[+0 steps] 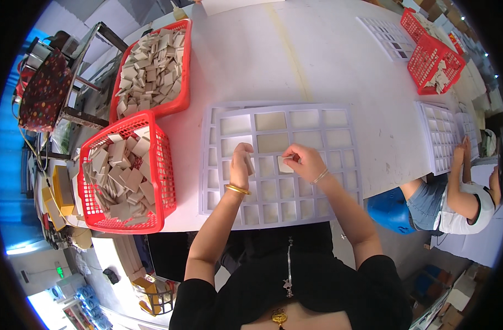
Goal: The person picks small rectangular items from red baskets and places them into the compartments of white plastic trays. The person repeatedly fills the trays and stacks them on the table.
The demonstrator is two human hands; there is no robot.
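A white compartment tray [289, 216] lies before me on the table, with another like it partly showing beneath. Its larger compartments are at the far side and smaller ones nearer me. Two far compartments look darker, with a beige piece [271, 121] in one. My right hand [307, 164] pinches a small pale square tile [285, 164] over the tray's middle. To its left, my left hand [240, 168] is closed with its fingers curled over the tray. Beige edges [250, 164] show by its fingers, apparently small tiles; most of them are hidden.
On the left, a red basket [165, 165] and another red basket [186, 66] behind it hold many loose beige tiles. Red baskets [427, 63] and trays [377, 34] stand at the far right. A co-worker [465, 201] sits at the right, hands at another tray [439, 135].
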